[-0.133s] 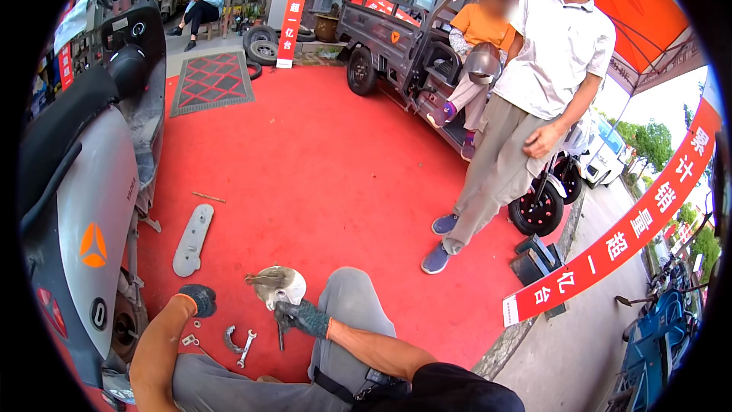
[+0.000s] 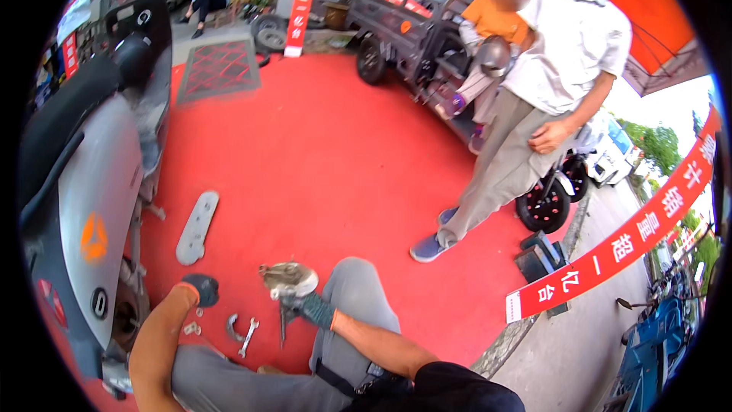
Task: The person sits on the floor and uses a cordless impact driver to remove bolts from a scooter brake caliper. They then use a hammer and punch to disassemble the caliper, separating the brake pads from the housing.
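My right hand [image 2: 316, 310], in a dark glove, grips a round metal drum brake plate [image 2: 293, 281] by its lower side beside my raised knee. The plate is tilted, and a dark lever [image 2: 284, 329] hangs from it. My left hand [image 2: 201, 290], gloved with an orange cuff, is curled closed near the rear wheel area of a grey scooter [image 2: 99, 183]; what it holds, if anything, is hidden. On the red mat between my hands lie an open-end wrench [image 2: 248, 337], a curved brake shoe [image 2: 233, 328] and small metal parts [image 2: 192, 329].
A long grey metal cover [image 2: 197, 229] lies ahead on the red mat [image 2: 305, 145]. To the right stands a person [image 2: 526, 107] in a white shirt; another sits on a cargo tricycle [image 2: 404, 27]. Black blocks [image 2: 540, 259] and a red banner strip [image 2: 610, 240] are at right.
The brake plate has tipped in my right hand and now shows more edge-on. My left hand stays closed in about the same place. The whole view has shifted slightly.
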Motion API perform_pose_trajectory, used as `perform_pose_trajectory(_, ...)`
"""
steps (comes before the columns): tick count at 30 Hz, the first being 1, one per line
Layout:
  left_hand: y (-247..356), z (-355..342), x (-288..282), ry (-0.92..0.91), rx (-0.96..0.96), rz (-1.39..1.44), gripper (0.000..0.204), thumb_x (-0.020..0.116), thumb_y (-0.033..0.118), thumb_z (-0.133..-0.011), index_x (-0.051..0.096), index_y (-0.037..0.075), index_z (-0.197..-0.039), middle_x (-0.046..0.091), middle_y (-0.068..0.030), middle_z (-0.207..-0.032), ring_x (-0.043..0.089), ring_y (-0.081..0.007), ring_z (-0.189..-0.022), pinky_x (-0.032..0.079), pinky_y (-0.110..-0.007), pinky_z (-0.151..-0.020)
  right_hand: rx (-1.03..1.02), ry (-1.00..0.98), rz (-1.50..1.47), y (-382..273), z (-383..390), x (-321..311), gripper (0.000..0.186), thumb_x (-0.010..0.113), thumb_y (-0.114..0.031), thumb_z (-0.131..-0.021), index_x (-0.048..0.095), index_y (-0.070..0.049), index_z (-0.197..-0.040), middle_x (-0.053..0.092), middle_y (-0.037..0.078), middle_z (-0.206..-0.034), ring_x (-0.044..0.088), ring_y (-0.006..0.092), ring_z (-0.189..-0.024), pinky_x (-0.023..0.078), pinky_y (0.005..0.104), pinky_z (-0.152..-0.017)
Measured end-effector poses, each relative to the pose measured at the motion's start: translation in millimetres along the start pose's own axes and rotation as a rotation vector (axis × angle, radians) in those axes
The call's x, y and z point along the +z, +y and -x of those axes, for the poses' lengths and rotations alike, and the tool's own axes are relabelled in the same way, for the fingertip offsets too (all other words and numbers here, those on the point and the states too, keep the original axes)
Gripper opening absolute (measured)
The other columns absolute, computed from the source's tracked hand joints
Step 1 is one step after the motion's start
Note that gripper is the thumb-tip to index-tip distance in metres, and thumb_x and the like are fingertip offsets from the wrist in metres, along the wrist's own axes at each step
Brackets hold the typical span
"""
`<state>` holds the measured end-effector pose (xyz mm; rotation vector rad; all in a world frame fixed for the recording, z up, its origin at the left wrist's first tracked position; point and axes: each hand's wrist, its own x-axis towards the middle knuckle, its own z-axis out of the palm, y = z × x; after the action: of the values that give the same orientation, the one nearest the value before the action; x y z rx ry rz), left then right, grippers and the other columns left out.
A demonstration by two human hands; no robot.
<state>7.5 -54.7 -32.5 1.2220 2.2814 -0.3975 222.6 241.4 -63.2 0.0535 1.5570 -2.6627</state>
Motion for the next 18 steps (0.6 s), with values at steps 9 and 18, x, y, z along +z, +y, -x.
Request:
perform_pose_trajectory(9, 25.3, -3.2, -42.6, 0.232, 0.123, 0.131, 0.026, 0.062, 0.034, -0.094, 0.074, 0.011, -0.097, 0.073, -0.0201, -0.1, 0.069, -0.0433, -0.093, 0.056, -0.053, -0.082, 0.057, 0.027, -0.053, -26.2, 28.1, -15.3, 0.019, 0.069, -0.016, -0.098, 0.065, -0.004, -0.112, 0.065, 0.007, -0.088, 0.067, 0.0196, -0.071, 0.06, 0.0357, -0.063)
perform_pose_trajectory(18, 55.9, 51.6, -40.0, 0.09, 0.015, 0.337, 0.042, 0.066, 0.028, -0.092, 0.067, 0.011, -0.131, 0.072, -0.0173, -0.115, 0.07, -0.0361, -0.103, 0.056, -0.047, -0.091, 0.109, 0.1, 0.049, -40.8, 31.7, -1.9, 0.017, 0.067, -0.005, -0.095, 0.064, -0.001, -0.111, 0.065, 0.004, -0.085, 0.063, 0.0141, -0.068, 0.052, 0.0286, -0.057)
